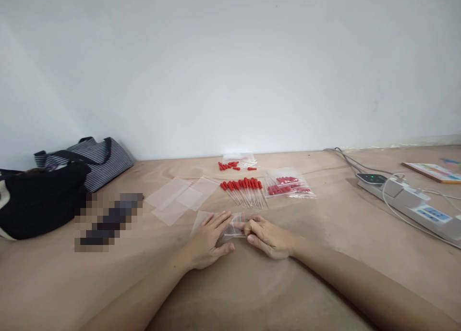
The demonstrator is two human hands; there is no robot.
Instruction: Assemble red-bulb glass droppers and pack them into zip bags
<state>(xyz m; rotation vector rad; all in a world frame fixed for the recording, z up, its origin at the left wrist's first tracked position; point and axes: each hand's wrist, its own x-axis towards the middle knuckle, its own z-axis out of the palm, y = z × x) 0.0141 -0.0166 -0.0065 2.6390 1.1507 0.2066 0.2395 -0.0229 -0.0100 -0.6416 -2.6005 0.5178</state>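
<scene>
A clear zip bag [233, 229] lies flat on the table in front of me. My left hand [209, 242] rests on its left part with the fingers spread. At the bag's right end is my right hand [268, 236], its fingers curled and the index finger touching the bag near the zip edge. Just beyond the hands, several droppers with red bulbs [245, 184] and thin clear stems lie fanned out. Filled bags with red-bulbed pieces [288, 184] lie to their right. Flat clear bags [180, 196] overlap on the left.
Loose red bulbs [227, 166] lie near the wall beside another clear bag [239, 158]. A black bag [43, 196] and a striped bag [108, 163] stand at the left. A power strip [414, 206] with cables and a colourful booklet [432, 172] are at the right.
</scene>
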